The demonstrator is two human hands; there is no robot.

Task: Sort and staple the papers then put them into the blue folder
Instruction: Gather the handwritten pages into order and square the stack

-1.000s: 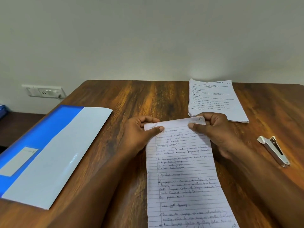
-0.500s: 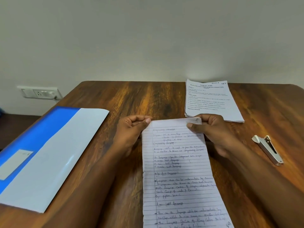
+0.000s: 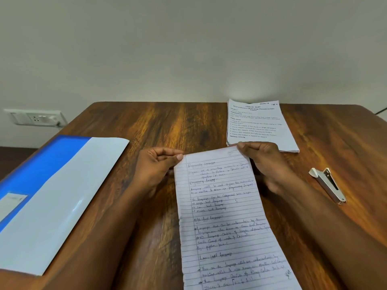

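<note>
A lined handwritten sheet (image 3: 222, 216) lies lengthwise on the wooden table (image 3: 159, 126) in front of me. My left hand (image 3: 156, 166) pinches its top left corner between thumb and fingers. My right hand (image 3: 263, 162) pinches its top right corner. A stack of printed papers (image 3: 257, 124) sits at the far side of the table, just behind my right hand. The blue folder (image 3: 48, 164) lies at the left, with a pale cover flap (image 3: 69, 195) across it. A metal stapler (image 3: 328, 185) rests to the right of my right arm.
A wall socket (image 3: 34, 117) with a cable is on the wall at the left. A dark cable end (image 3: 381, 110) shows at the far right table edge. Bare wood lies between the folder and the printed stack.
My left thumb has slid off the page face to the sheet's top left corner. The folded-over top edge of the sheet now lies flat. My right hand keeps its grip.
</note>
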